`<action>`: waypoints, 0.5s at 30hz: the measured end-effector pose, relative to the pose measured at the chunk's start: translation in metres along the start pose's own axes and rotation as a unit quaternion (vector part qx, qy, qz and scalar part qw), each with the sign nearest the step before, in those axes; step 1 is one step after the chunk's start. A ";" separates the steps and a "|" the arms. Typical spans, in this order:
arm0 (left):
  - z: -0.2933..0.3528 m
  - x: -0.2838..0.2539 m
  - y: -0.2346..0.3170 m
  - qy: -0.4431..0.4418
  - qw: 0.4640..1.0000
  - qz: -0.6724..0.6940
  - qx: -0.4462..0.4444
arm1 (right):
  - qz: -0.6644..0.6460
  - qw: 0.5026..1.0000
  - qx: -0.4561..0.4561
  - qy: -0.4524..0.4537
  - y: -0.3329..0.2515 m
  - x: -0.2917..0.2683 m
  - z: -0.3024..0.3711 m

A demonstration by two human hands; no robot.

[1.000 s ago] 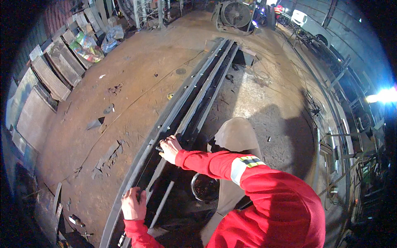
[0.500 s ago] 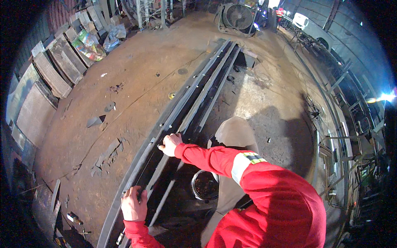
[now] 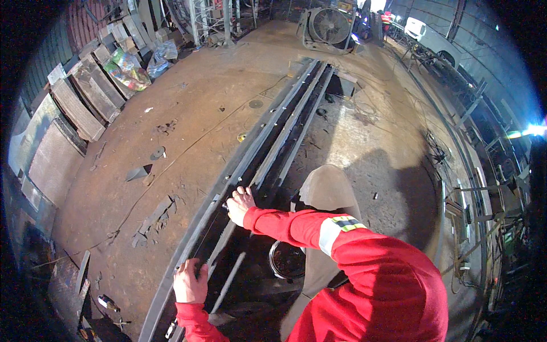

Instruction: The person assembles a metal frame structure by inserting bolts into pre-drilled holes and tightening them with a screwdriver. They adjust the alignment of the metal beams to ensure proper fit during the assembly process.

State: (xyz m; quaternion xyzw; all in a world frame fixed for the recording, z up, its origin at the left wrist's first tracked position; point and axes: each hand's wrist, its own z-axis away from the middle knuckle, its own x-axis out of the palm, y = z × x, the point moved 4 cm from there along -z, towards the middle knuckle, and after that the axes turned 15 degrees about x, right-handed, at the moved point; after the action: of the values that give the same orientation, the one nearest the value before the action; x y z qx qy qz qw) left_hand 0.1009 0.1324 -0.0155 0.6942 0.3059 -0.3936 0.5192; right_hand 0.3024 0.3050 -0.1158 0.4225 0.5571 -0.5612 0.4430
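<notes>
A long dark steel beam [image 3: 272, 122] with pale raised edges and small bolts along it runs from the lower left toward the far middle. Over its near part, my left hand [image 3: 191, 283] is closed, fingers curled at the outer edge; what sits between thumb and fingers is hidden. Farther along, my right hand [image 3: 241, 206] bends over the beam with its fingertips pinched together at the dark channel. Something small may be at those fingertips, too small to name. Right of the beam, close to my leg, stands a round bucket [image 3: 272, 267] with dark bits inside.
Flat panels [image 3: 77, 108] lean in a row at the left, with plastic bags [image 3: 126, 71] by them. A large drum fan [image 3: 329, 27] stands far off. Scrap pieces [image 3: 152, 219] and a cable lie on the floor. Metal racks [image 3: 478, 202] line the right, near a bright light.
The whole view has shifted slightly down and right. Both hands keep nearly the same places on the beam; the right hand's fingers have turned a little.
</notes>
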 end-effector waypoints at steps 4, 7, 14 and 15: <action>0.002 -0.003 -0.001 0.003 1.000 0.002 0.007 | -0.019 0.999 -0.035 0.033 0.000 -0.014 -0.002; 0.001 -0.006 0.003 0.018 1.000 -0.002 0.020 | -0.077 0.996 -0.037 0.036 0.008 -0.013 -0.002; -0.001 -0.005 0.007 0.003 1.000 -0.003 0.002 | -0.133 0.987 0.077 -0.054 0.014 0.003 -0.008; -0.001 -0.006 0.007 0.006 1.000 -0.007 0.006 | -0.120 0.985 0.080 -0.096 0.011 -0.006 -0.008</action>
State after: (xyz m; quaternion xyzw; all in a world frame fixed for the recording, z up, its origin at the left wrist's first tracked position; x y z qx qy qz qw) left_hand 0.1042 0.1317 -0.0072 0.6977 0.3112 -0.3948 0.5105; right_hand 0.3146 0.3131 -0.1126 0.3308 0.5117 -0.6909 0.3891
